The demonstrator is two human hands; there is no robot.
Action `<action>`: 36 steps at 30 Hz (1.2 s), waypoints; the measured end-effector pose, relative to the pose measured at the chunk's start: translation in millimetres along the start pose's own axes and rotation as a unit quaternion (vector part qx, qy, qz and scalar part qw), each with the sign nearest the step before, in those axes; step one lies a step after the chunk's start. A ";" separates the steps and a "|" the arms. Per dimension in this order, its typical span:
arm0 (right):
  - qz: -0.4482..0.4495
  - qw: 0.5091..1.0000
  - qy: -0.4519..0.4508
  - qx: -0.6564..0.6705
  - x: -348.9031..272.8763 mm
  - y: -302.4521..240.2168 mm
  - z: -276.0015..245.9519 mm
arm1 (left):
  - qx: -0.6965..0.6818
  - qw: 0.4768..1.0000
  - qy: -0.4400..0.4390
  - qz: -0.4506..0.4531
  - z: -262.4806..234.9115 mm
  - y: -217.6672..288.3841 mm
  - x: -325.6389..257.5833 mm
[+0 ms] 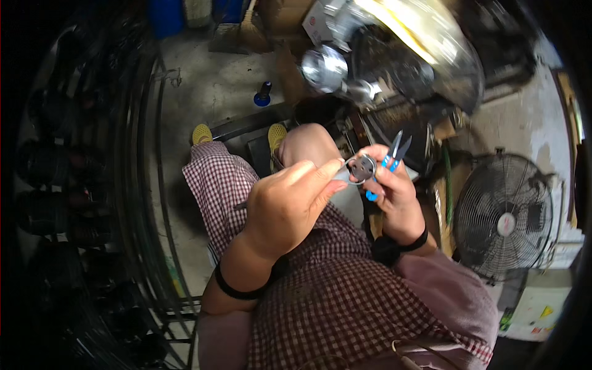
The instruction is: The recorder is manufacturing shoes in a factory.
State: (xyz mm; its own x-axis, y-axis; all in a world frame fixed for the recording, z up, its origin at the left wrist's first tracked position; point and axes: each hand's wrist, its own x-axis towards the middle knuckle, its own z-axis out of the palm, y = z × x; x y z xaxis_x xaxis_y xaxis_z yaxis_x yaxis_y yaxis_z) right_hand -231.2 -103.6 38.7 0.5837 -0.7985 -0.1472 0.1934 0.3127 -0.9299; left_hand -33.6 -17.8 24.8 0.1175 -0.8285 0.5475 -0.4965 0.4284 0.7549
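My right hand (399,200) is closed around a pair of scissors (394,148) with blue on the handles, blades pointing up and away. The same hand's fingers hold a small round dark part (362,168) with several holes and a shiny pale rim. My left hand (287,200) is closed, its thumb and forefinger pinching a thin pale piece (346,172) at the left side of the round part. A dark thin end (240,206) sticks out to the left beyond my left hand; whether it joins the pale piece is hidden.
Shiny rounded metal machinery (413,43), partly blurred, stands ahead to the right. A caged fan (505,216) is at my right. Metal racks (142,185) with dark round things run along the left. A blue-based bottle-like object (263,95) stands on the floor.
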 end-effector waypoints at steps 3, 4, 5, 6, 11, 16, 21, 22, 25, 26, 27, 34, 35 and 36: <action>-0.028 1.000 0.000 0.011 -14.3 -13.0 -4.6 | 0.061 0.998 -0.013 0.033 16.1 18.6 9.3; -0.022 0.998 -0.034 0.043 -16.5 -13.5 -21.6 | 0.093 0.994 -0.012 0.050 26.0 23.0 10.4; -0.037 0.998 -0.032 0.030 -24.8 -17.5 -28.9 | 0.094 0.993 -0.007 0.064 35.0 30.2 11.1; -0.052 0.998 -0.029 0.018 -34.5 -20.7 -36.0 | 0.098 0.992 -0.028 0.077 42.7 39.4 9.9; -0.103 0.992 -0.029 0.061 -78.7 -33.5 -71.7 | 0.170 0.975 -0.057 0.132 81.2 82.5 10.9; -0.156 0.986 0.025 0.061 -104.5 -35.3 -95.9 | 0.195 0.969 -0.079 0.133 107.8 113.7 14.4; -0.217 0.974 0.047 0.035 -123.9 -39.0 -128.8 | 0.119 0.980 -0.132 0.086 140.7 134.2 22.1; -0.219 0.974 0.046 0.036 -127.7 -40.3 -131.9 | 0.121 0.980 -0.132 0.088 145.9 137.0 23.8; -0.239 0.967 0.080 0.025 -137.3 -41.5 -150.6 | 0.134 0.978 -0.131 0.086 161.3 143.9 28.7; -0.240 0.967 0.083 0.027 -138.6 -39.7 -155.6 | 0.144 0.975 -0.140 0.098 165.4 145.9 30.7; -0.249 0.964 0.081 0.054 -140.0 -39.5 -157.6 | 0.153 0.971 -0.149 0.109 169.8 147.0 32.5; -0.288 0.952 0.049 0.096 -140.5 -28.4 -191.3 | 0.186 0.954 -0.194 0.134 197.6 147.1 47.9; -0.283 0.955 0.053 0.065 -140.4 -28.4 -195.3 | 0.194 0.950 -0.200 0.140 199.6 146.2 50.6; -0.278 0.958 0.057 0.034 -139.8 -28.0 -198.4 | 0.203 0.946 -0.205 0.145 201.6 144.6 52.9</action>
State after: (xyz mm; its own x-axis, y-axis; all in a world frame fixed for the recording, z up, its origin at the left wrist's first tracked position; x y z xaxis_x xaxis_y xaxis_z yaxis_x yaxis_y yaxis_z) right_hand -474.6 -102.7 18.5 0.2865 -0.9011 0.3255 0.5030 -0.1477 -0.8516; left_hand -272.5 -72.3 90.1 -0.3772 -0.8033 0.4609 -0.7555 0.5547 0.3485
